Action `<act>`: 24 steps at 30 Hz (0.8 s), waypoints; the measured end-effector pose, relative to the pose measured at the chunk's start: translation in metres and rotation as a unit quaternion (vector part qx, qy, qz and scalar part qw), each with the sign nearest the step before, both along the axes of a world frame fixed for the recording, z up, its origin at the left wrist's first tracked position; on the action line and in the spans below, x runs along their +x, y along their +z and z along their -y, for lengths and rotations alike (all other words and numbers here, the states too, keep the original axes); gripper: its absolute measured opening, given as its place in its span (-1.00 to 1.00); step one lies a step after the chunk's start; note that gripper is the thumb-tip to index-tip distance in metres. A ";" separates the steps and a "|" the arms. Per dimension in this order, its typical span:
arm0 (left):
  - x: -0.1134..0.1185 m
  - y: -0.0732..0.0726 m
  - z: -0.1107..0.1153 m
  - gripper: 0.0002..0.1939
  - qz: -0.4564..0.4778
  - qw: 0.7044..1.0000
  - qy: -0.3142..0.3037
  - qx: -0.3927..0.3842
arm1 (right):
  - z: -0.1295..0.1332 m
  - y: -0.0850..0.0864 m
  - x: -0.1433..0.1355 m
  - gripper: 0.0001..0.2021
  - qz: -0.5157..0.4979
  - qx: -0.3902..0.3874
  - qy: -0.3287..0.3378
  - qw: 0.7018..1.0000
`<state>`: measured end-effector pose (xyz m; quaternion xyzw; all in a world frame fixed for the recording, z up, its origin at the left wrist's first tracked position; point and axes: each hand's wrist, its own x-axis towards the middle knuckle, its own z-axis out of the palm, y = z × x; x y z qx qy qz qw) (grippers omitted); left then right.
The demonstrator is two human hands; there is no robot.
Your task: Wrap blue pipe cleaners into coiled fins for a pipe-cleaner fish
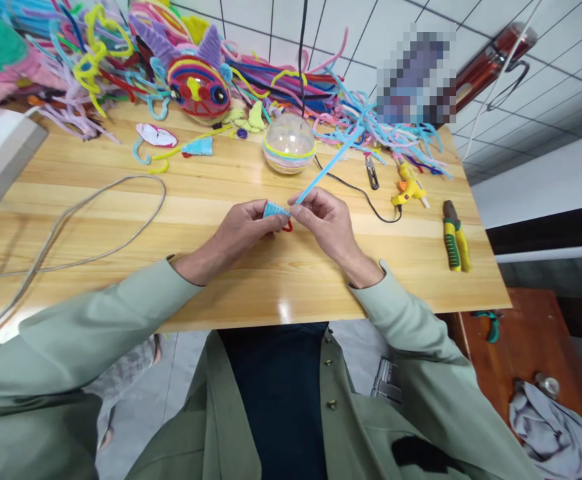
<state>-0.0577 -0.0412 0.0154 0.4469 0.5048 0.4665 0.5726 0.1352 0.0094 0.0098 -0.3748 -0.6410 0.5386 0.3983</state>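
Note:
My left hand [251, 227] pinches a small light-blue piece made of pipe cleaner rows [275, 209], with a bit of red showing beneath it. Close beside it, my right hand [325, 220] is closed on the lower end of a long light-blue pipe cleaner [333, 161], which slants up and away to the right. The fingertips of both hands nearly meet over the wooden table [221, 293]. Beyond them stands a clear plastic ball [289, 133] with yellow, pink and blue bands around its middle. A similar blue piece [199, 146] lies farther left.
Bundles of coloured pipe cleaners [281, 80] line the wall, with a decorated animal head [198, 87] among them. On the right lie a yellow glue gun [409, 187], thread snips [371, 172] and pliers [455, 237]. A grey cable [71, 213] loops at left, near a white box [1, 153].

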 end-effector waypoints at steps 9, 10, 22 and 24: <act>0.000 -0.005 -0.002 -0.78 -0.038 0.999 0.005 -0.016 | -0.006 -0.012 0.002 -0.60 0.006 0.072 0.013 0.997; 0.000 -0.005 -0.002 -0.78 -0.043 0.999 0.007 -0.014 | -0.006 -0.013 0.002 -0.64 0.015 0.089 0.013 0.996; 0.001 -0.007 -0.002 -0.76 -0.003 0.997 0.077 0.031 | 0.002 -0.016 0.004 -0.79 0.148 0.472 0.002 0.869; 0.002 -0.010 -0.002 -0.79 0.041 0.995 0.092 0.027 | 0.002 -0.018 0.003 -0.79 0.148 0.520 -0.005 0.841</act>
